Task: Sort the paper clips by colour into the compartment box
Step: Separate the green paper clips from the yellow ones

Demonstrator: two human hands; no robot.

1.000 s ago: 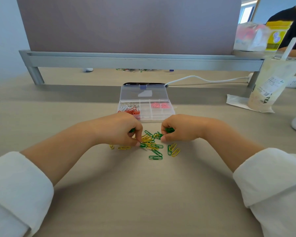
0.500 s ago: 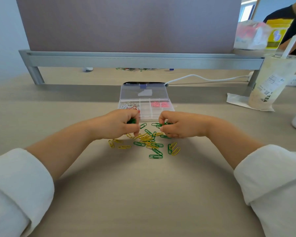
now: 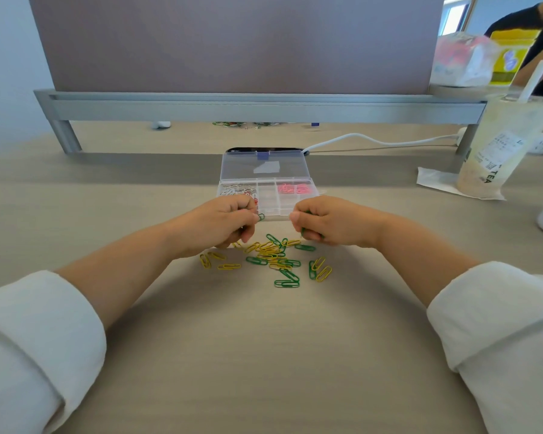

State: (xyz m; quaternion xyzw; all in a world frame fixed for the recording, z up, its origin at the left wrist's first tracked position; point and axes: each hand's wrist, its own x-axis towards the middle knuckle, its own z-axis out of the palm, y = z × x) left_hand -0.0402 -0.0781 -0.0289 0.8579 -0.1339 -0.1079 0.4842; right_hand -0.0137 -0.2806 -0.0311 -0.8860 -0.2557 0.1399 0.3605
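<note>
A clear compartment box (image 3: 268, 198) lies open on the desk, its lid tilted back. White and red clips (image 3: 237, 191) fill its left compartments and pink clips (image 3: 292, 188) its right one. A loose pile of green and yellow paper clips (image 3: 273, 256) lies in front of the box. My left hand (image 3: 223, 220) hovers at the box's front left corner, fingers closed on green clips (image 3: 261, 217). My right hand (image 3: 326, 220) hovers at the front right corner, closed on more green clips (image 3: 304, 234).
A bubble tea cup (image 3: 502, 145) with a straw stands on a napkin at the right. A metal monitor riser (image 3: 257, 106) spans the back, with a phone (image 3: 264, 150) and white cable (image 3: 373, 140) behind the box. Another person's arm (image 3: 533, 23) shows at the far right.
Both hands have lifted off the clip pile and moved forward to the front edge of the box, each carrying green clips.
</note>
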